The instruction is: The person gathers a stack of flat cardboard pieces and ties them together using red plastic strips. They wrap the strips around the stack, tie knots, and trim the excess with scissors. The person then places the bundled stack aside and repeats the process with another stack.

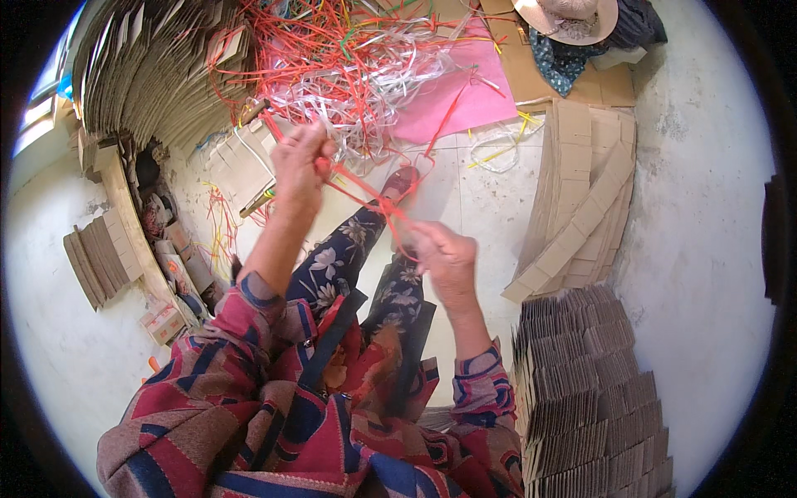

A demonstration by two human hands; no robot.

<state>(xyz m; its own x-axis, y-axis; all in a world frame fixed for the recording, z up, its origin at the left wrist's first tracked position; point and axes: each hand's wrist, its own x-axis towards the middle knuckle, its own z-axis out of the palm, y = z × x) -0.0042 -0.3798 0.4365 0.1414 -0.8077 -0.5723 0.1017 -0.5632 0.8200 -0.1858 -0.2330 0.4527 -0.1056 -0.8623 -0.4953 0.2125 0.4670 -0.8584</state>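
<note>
Left hand (300, 158) and right hand (448, 256), each grip pinching red strap (388, 206); a hard tug might tangle its crossed strands.

One left hand (300, 162), one right hand (448, 256): that's two hands in play! Two trouser legs (334, 259), one brimmed hat (573, 18), one pink sheet (455, 104), and oh, the strips (328, 62), far too many to count!

Red strap (389, 207) between both hands (299, 162) (448, 256)
</note>
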